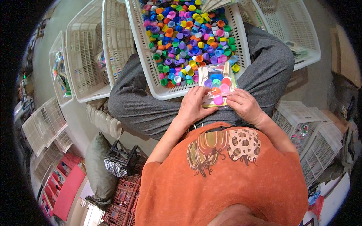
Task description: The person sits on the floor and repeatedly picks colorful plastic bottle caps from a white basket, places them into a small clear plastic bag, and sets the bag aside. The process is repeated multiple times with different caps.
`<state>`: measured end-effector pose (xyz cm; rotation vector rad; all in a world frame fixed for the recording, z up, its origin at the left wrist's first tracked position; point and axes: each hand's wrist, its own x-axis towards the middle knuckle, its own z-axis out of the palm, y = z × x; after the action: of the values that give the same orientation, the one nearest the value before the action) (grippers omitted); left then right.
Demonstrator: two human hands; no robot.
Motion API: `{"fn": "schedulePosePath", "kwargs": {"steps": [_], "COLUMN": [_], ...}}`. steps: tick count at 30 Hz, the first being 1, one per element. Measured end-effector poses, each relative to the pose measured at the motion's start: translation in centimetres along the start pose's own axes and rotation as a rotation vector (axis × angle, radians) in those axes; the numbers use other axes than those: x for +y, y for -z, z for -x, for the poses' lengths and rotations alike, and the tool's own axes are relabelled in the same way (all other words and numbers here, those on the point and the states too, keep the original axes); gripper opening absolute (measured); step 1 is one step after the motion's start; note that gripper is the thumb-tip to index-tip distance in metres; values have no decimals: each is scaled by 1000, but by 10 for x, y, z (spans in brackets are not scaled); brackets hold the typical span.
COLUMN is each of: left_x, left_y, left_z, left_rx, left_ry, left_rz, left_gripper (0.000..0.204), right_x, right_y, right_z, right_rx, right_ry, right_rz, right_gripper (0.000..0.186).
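Note:
A clear plastic bag (pixel 216 75) lies over my lap at the near edge of a white basket. Inside it show several coloured caps, purple, teal, orange and pink, and a light printed card behind them. My left hand (pixel 194 103) grips the bag's left side near its lower end, fingers curled over it. My right hand (pixel 245 105) pinches the right side of the same end. A bright pink cap (pixel 218 100) sits between the hands; I cannot tell whether it is fully inside. The white basket (pixel 151 81) beyond holds a heap of loose coloured caps (pixel 188 37).
Tall white crates (pixel 88 60) stand at the left, another white crate (pixel 301 37) at the far right. A stuffed grey-green sack (pixel 100 165) and red crates (pixel 122 196) are at the lower left. Stacked white baskets (pixel 305 128) stand at the right. More flat bags (pixel 217 4) lie on the basket's far end.

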<state>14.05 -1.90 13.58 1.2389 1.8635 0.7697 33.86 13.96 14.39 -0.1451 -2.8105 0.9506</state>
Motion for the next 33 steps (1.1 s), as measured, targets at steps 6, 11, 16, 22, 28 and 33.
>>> {"fn": "schedulePosePath", "kwargs": {"steps": [6, 11, 16, 22, 28, 33], "left_x": [-9, 0, 9, -9, 8, 19], "left_y": [-16, -10, -8, 5, -1, -17], "left_z": [-11, -17, -27, 0, -9, -36], "left_rx": [159, 151, 150, -40, 101, 120], "left_ry": [34, 75, -25, 90, -32, -64], "left_rz": [-35, 49, -58, -130, -126, -255], "left_gripper": [48, 45, 35, 31, 41, 36], "right_x": [-5, -4, -2, 3, 4, 3], "right_y": [3, 3, 1, 1, -3, -4], "right_z": [-9, -10, -9, -7, -10, -8], "right_rx": [39, 47, 47, 18, 36, 33], "right_ry": [10, 7, 26, 61, 79, 59], "right_rz": [30, 17, 17, -22, -18, -17], "right_gripper": [19, 20, 22, 21, 21, 20]}}
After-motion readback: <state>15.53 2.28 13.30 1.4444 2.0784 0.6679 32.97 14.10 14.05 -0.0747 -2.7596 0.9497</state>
